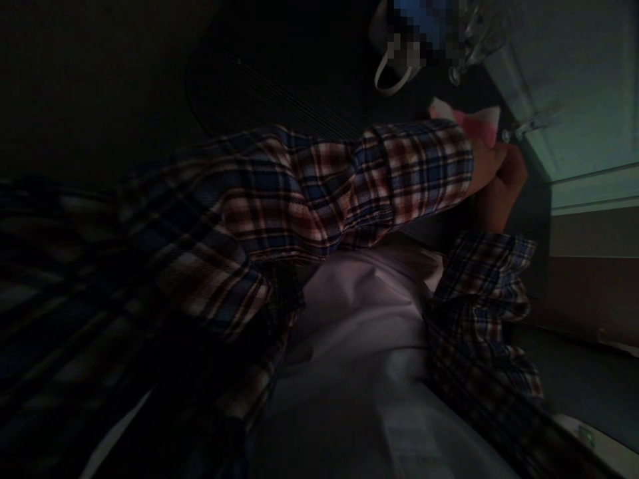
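Observation:
The picture is dark. My left arm, in a plaid sleeve, reaches across to the right, and my left hand (486, 159) is only partly visible past the cuff. My right hand (514, 169) is close against it, coming up from the other plaid sleeve. A pink and white cloth-like piece (476, 125) shows just beyond the left cuff, beside the hands. Shadow and overlap hide the fingers of both hands, so I cannot make out which hand, if either, grips it.
Clear stemmed glasses (486, 30) stand along the dark ridged surface (299, 86), with another glass (532, 126) near the hands. A pale handle (392, 86) belongs to a partly blurred object. A pale panelled surface (584, 86) borders the right side.

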The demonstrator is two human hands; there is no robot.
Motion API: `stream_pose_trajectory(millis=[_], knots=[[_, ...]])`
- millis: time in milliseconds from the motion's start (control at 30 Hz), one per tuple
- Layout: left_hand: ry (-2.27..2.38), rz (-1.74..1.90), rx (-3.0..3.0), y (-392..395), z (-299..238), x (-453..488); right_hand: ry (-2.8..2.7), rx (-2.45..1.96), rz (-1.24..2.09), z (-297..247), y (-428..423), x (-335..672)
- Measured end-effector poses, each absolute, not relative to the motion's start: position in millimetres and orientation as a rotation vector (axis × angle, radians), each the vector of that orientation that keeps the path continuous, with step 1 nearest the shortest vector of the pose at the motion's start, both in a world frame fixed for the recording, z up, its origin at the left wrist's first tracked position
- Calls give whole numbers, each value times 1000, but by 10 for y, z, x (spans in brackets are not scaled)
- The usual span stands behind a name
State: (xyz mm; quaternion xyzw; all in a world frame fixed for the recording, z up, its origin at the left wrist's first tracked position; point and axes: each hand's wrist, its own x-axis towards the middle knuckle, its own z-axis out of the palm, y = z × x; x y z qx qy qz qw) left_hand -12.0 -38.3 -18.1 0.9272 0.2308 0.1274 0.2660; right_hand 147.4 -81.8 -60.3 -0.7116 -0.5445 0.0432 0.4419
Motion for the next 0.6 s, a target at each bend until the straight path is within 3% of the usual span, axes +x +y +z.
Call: stream_pose_trajectory(millis=[67,600], knots=[[587,215,2568,-386,-132,-160,-1345,-1752,116,-606,-817,1483],[553,470,2606,-413,-195,-222,-1324,-1785,99,-535,-800,1390]])
